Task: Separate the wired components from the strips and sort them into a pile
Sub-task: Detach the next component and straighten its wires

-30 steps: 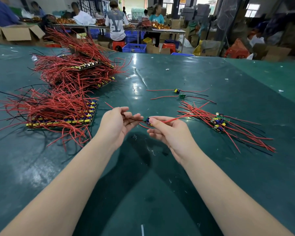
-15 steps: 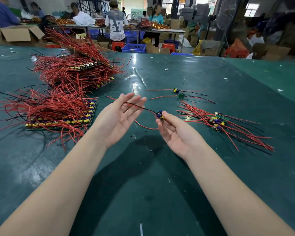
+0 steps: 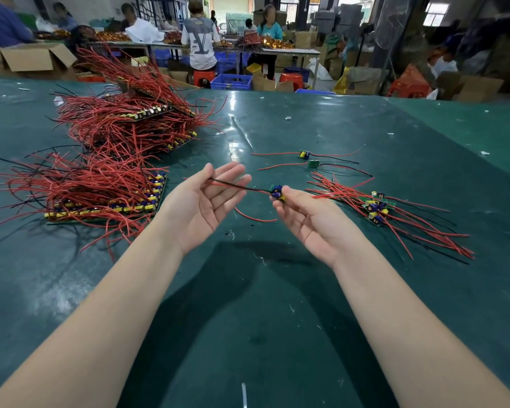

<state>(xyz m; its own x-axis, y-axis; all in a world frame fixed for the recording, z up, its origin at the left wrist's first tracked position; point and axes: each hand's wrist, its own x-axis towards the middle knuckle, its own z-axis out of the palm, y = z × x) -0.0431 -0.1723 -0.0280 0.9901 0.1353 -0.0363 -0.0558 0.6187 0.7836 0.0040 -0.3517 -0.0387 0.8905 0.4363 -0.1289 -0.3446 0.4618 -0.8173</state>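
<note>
The right hand was raised palm-up over the green tabletop, its fingertips pinching a small wired component with blue and yellow parts. A black wire ran from that component across the spread fingers of the left hand, which lay palm-up, wide and relaxed, gripping nothing. A red wire drooped below, between the two hands. To the right, near the right hand, lay the pile of separated components, red leads fanned out. Two single components lay farther back. On the left sat the uncut strip, and behind it a heap of more strips.
</note>
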